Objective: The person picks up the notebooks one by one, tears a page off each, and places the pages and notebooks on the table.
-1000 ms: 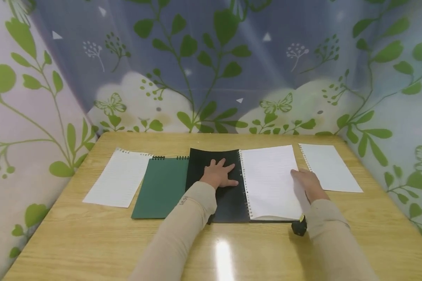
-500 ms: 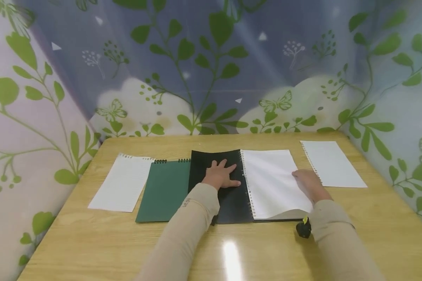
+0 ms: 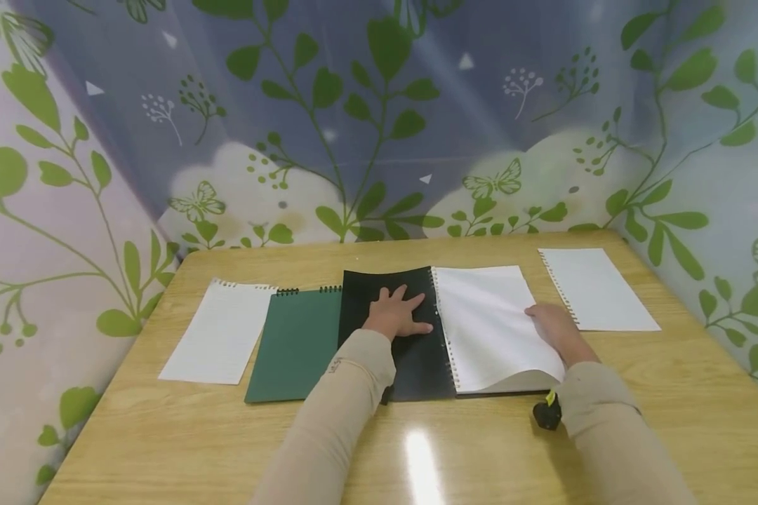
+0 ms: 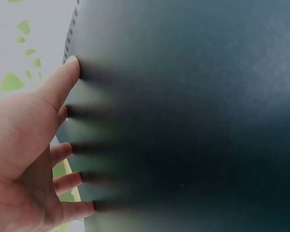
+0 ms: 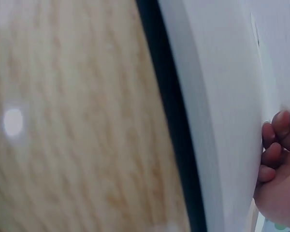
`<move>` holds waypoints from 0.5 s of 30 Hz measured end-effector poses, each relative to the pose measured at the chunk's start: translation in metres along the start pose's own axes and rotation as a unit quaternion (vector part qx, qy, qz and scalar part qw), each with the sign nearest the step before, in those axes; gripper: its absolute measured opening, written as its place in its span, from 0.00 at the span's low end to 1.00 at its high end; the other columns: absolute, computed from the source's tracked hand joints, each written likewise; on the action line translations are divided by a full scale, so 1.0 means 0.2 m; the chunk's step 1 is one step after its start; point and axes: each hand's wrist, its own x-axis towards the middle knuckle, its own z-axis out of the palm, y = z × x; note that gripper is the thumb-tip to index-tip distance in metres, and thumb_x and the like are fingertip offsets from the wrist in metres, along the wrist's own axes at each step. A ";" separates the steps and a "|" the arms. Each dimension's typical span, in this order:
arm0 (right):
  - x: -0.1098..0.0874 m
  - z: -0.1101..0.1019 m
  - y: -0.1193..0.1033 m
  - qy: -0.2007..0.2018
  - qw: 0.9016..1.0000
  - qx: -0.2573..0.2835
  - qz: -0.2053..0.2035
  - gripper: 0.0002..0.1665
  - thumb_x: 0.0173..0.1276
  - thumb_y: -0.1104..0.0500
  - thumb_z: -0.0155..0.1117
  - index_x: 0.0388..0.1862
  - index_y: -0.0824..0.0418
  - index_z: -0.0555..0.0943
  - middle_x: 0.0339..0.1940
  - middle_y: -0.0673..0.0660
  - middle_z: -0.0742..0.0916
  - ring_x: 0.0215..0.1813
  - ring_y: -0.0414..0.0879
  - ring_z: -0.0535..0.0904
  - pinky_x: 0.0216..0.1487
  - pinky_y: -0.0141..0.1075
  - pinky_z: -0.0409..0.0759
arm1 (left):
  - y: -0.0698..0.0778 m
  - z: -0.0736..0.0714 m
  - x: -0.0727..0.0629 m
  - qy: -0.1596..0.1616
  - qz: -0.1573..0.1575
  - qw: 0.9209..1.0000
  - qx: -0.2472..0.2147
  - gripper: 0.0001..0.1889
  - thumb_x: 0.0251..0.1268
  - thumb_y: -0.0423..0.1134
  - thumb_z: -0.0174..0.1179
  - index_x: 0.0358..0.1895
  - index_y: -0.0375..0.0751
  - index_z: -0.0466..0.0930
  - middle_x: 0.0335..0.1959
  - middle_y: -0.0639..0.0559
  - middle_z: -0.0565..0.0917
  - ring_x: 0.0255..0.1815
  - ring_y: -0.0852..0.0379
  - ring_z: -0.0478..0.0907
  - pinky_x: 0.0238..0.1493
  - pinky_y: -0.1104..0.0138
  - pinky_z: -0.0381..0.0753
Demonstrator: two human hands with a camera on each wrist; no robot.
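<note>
A ring-bound notebook lies spread on the wooden table (image 3: 227, 449), its black cover (image 3: 417, 375) folded out to the left. My left hand (image 3: 394, 315) presses on that cover with fingers spread; the left wrist view shows its fingertips touching the dark sheet (image 4: 193, 121). At the right edge of the white lined page (image 3: 486, 322), my right hand (image 3: 557, 330) pinches the paper. The page bows up near its lower right corner, above the stack (image 5: 217, 145) of sheets beneath. Thumb and curled fingers of the right hand appear at the paper in the right wrist view.
Left of the black cover lies a green spiral notebook (image 3: 293, 344). A loose lined sheet (image 3: 217, 333) lies beyond it, and another loose sheet (image 3: 600, 289) rests at the far right. A black object (image 3: 547, 414) is at the right wrist. Patterned curtains (image 3: 366, 119) surround the table.
The page's lower right part has risen and bowed upward as my right hand shifted slightly. My left hand stays on the black cover. The head view has shifted a little.
</note>
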 end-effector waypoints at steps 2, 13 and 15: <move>-0.02 0.00 0.01 0.015 1.000 -0.021 -0.019 0.25 0.70 0.59 0.40 0.56 0.79 0.68 0.59 0.77 0.71 0.63 0.71 0.63 0.65 0.55 0.60 | 0.01 0.01 0.00 -0.002 0.000 1.000 -0.002 0.38 0.59 0.65 0.49 0.72 0.67 0.47 0.76 0.53 0.44 0.75 0.42 0.40 0.69 0.48 0.53; 0.23 0.14 0.33 0.055 0.993 -0.091 -0.054 0.23 0.73 0.56 0.41 0.53 0.69 0.75 0.55 0.71 0.77 0.58 0.68 0.70 0.60 0.54 0.67 | 0.06 0.02 0.00 0.002 -0.001 1.000 -0.003 0.37 0.59 0.66 0.50 0.71 0.67 0.48 0.75 0.53 0.45 0.75 0.42 0.41 0.69 0.47 0.54; 0.37 0.21 0.53 0.096 0.985 -0.112 -0.085 0.25 0.73 0.49 0.39 0.50 0.64 0.78 0.52 0.67 0.81 0.54 0.64 0.74 0.56 0.49 0.71 | 0.06 0.03 0.01 0.003 0.002 1.000 -0.008 0.38 0.58 0.66 0.50 0.71 0.67 0.48 0.75 0.53 0.45 0.75 0.42 0.41 0.69 0.46 0.54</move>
